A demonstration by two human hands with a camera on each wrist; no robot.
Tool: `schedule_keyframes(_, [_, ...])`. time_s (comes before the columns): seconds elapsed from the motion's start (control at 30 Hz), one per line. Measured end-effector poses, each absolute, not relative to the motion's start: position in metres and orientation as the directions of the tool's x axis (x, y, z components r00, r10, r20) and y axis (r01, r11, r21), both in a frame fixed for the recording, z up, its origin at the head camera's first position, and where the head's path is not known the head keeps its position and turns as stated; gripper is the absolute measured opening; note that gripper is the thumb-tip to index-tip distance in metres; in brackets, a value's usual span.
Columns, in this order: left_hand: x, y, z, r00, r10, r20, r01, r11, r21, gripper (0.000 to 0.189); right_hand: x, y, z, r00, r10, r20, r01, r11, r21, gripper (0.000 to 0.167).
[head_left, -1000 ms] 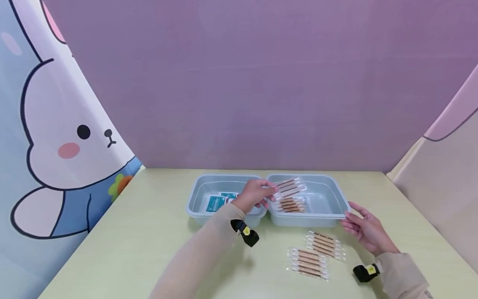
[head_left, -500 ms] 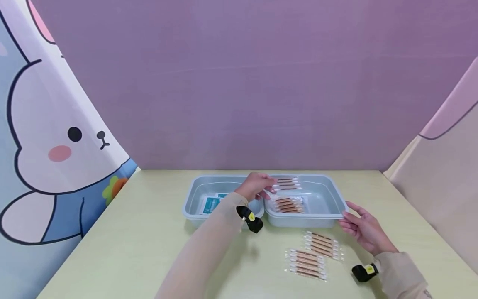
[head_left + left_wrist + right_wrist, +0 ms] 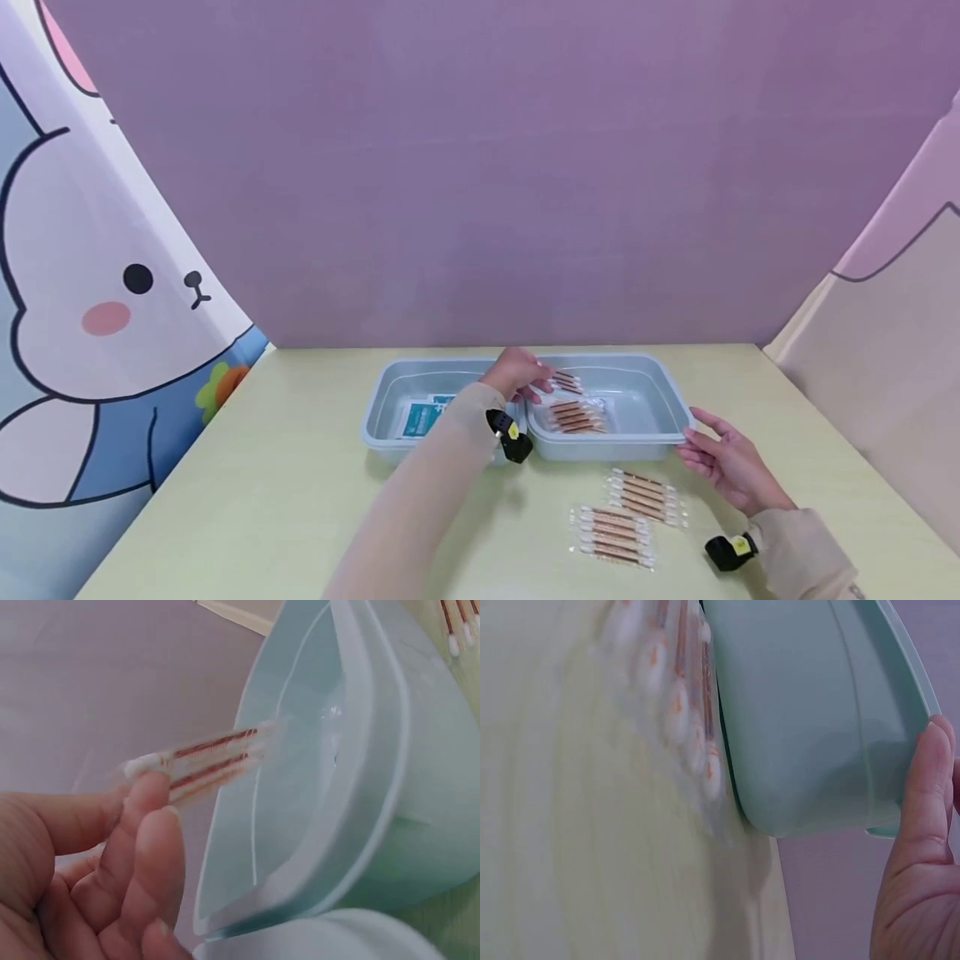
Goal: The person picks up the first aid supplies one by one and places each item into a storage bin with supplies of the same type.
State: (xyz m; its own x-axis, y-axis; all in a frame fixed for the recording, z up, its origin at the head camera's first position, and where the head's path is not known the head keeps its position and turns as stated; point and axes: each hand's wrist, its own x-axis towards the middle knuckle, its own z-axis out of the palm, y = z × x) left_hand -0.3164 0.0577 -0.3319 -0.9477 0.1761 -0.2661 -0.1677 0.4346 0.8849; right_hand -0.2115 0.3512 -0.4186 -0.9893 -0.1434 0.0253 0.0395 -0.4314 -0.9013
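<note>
My left hand (image 3: 521, 373) pinches a clear packet of cotton swabs (image 3: 567, 382) between thumb and fingers, over the left part of the right-hand blue plastic basin (image 3: 648, 410). In the left wrist view the packet (image 3: 214, 761) points past the basin's rim, its near end covered by the fingers. More packed swabs (image 3: 576, 418) lie on the basin floor below. My right hand (image 3: 738, 473) grips the basin's front right corner, thumb on the rim in the right wrist view. Two swab packets, a nearer one (image 3: 612, 536) and a farther one (image 3: 647, 497), lie on the table before the basin.
A second blue basin (image 3: 384, 404) stands against the first on the left, holding teal-and-white packets (image 3: 422, 419), partly hidden by my left forearm. A purple curtain (image 3: 480, 183) hangs behind the pale table (image 3: 285, 467).
The left hand has turned and lowered the swab packet a little, so less of it shows beyond the fingers. My right hand keeps its hold on the basin corner. The head view has shifted slightly.
</note>
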Motion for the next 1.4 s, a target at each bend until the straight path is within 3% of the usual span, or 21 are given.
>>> schedule_keyframes(0.4, [-0.315, 0.064, -0.337, -0.942, 0.239, -0.237, -0.127, 0.401, 0.907, 0.023, -0.214, 0.350, -0.423, -0.991, -0.132, 0.030, 0.034, -0.455, -0.890, 0.030])
schedule_keyframes(0.63, [-0.315, 0.064, -0.341, -0.952, 0.230, -0.201, -0.076, 0.459, 0.885, 0.056, -0.216, 0.344, -0.424, -0.989, -0.144, 0.025, 0.044, -0.456, -0.889, 0.030])
schedule_keyframes(0.8, [-0.309, 0.066, -0.337, -0.947, 0.300, -0.116, 0.046, 0.483, 0.874, 0.059, -0.217, 0.347, -0.424, -0.988, -0.153, 0.033, 0.043, -0.464, -0.885, 0.032])
schedule_keyframes(0.97, [-0.293, 0.081, -0.326, -0.844, 0.536, -0.009, 0.242, 0.396, 0.886, 0.049, -0.215, 0.356, -0.423, -0.987, -0.150, 0.063, 0.020, -0.494, -0.869, 0.034])
schedule_keyframes(1.07, [-0.281, 0.089, -0.322, -0.789, 0.614, 0.037, 0.343, 0.390, 0.854, 0.035, -0.215, 0.357, -0.422, -0.983, -0.169, 0.067, 0.028, -0.506, -0.862, 0.035])
schedule_keyframes(1.23, [-0.259, 0.093, -0.326, -0.680, 0.733, 0.040, 0.490, 0.413, 0.768, 0.011, -0.216, 0.356, -0.421, -0.978, -0.200, 0.055, 0.049, -0.480, -0.876, 0.033])
schedule_keyframes(1.33, [-0.246, 0.092, -0.335, -0.593, 0.805, 0.009, 0.571, 0.412, 0.710, 0.010, -0.216, 0.355, -0.419, -0.975, -0.219, 0.046, 0.064, -0.469, -0.881, 0.034])
schedule_keyframes(1.4, [-0.238, 0.089, -0.344, -0.568, 0.823, -0.026, 0.619, 0.447, 0.646, 0.010, -0.216, 0.355, -0.417, -0.970, -0.242, 0.035, 0.084, -0.465, -0.881, 0.035])
